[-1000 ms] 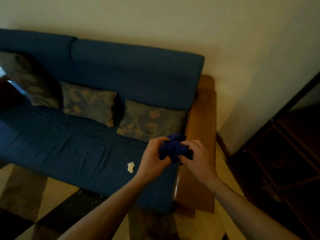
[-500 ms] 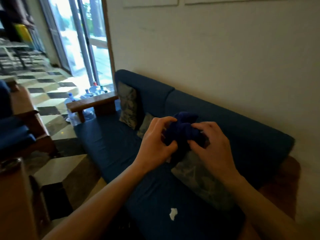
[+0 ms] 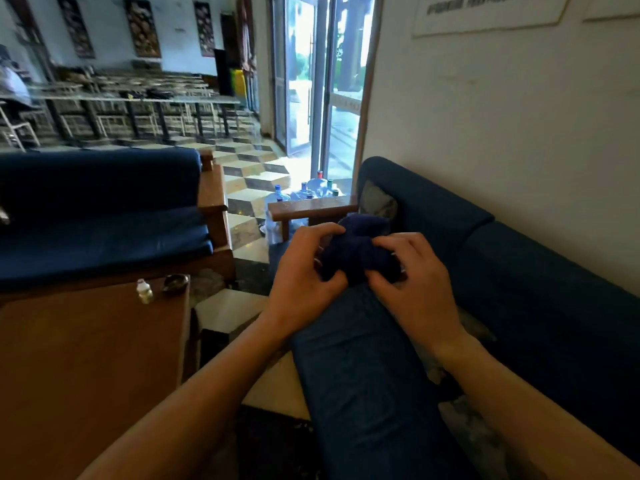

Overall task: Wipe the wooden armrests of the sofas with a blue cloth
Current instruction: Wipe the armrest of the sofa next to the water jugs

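Bunching between both hands, the blue cloth was held in the air above the sofa seat. The left hand gripped its left side with curled fingers, thumb pressed beneath. The right hand clamped its right side likewise. The far wooden armrest stood just beyond, apart from the cloth.
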Available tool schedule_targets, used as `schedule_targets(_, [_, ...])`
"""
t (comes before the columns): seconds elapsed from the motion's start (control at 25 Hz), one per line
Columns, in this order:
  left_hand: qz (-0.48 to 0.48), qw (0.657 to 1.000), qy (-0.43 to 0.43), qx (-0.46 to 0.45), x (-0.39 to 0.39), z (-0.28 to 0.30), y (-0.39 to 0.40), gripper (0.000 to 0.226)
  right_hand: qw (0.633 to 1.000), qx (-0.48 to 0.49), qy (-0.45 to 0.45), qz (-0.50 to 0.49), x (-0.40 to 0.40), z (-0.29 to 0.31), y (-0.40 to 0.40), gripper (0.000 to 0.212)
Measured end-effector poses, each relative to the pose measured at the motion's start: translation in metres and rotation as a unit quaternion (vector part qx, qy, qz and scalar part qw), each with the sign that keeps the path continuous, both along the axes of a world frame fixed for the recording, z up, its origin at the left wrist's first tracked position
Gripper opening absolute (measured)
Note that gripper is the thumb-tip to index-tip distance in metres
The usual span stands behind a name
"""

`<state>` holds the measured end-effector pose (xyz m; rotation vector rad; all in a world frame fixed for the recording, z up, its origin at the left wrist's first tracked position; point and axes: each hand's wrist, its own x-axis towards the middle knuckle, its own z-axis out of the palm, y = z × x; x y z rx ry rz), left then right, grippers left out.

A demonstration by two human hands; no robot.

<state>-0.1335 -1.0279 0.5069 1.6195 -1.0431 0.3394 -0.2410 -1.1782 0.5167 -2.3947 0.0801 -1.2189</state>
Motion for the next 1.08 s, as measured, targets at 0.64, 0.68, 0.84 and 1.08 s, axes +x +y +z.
schedule_targets(0.64, [0.130, 0.990, 0.024, 0.047, 0.170, -0.002, -0.043, 0.058, 0.991, 0.022, 0.011, 0.133, 0.218, -0.015, -0.065, 0.041])
schedule_targets(0.68, [0.128, 0.990, 0.026, 0.049, 0.179, -0.004, -0.043, 0.058, 0.990, 0.023, 0.016, 0.137, 0.228, -0.018, -0.066, 0.041])
schedule_targets(0.84, [0.133, 0.989, 0.036, 0.051, 0.219, -0.016, -0.039, 0.057, 0.987, 0.028, 0.028, 0.155, 0.274, -0.031, -0.064, 0.041])
schedule_targets(1.08, [0.147, 0.986, 0.071, 0.032, 0.300, -0.032, -0.010, 0.060, 0.985, 0.017, 0.047, 0.166, 0.361, -0.040, -0.034, 0.039])
